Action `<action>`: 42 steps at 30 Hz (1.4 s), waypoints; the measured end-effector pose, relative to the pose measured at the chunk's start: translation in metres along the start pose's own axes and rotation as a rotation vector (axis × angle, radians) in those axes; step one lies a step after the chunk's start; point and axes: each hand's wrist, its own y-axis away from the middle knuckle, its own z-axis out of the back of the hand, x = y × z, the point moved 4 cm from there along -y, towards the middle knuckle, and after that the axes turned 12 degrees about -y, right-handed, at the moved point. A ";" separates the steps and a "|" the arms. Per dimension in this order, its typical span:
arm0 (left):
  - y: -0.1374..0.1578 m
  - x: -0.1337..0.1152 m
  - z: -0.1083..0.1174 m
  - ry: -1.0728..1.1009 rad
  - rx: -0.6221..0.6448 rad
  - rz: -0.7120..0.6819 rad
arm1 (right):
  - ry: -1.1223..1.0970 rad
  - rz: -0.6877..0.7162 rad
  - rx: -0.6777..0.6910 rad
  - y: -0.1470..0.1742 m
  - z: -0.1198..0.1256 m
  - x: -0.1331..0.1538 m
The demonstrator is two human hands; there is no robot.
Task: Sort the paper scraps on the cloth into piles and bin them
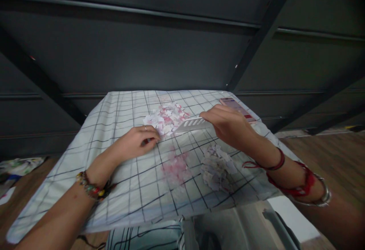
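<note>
My right hand grips the end of a white slotted plastic piece, held over the cloth with its far end beside a heap of torn white and pink paper. At the near left edge of that heap is my left hand, fingers curled and thumb against them. Whether a scrap sits between those fingertips I cannot make out. Closer to me on the cloth lie a small pile of pink scraps and, to its right, a pile of whitish-grey paper bits.
A white cloth with dark grid lines covers the table. A phone lies at the far right, behind my right hand. Dark metal panels stand at the table's back. A grey container is at the near edge, beside a white sheet.
</note>
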 end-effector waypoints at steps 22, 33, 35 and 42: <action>0.000 0.000 -0.001 -0.005 0.016 -0.001 | -0.192 0.052 -0.070 0.008 0.009 0.000; 0.001 0.001 0.001 -0.017 0.027 0.026 | -0.240 0.097 -0.056 0.013 0.015 0.001; 0.001 0.001 0.002 -0.019 0.016 0.030 | -0.169 0.083 -0.077 0.008 0.015 0.001; 0.003 0.007 0.007 -0.044 0.021 0.066 | 0.008 0.125 -0.081 -0.014 0.005 0.011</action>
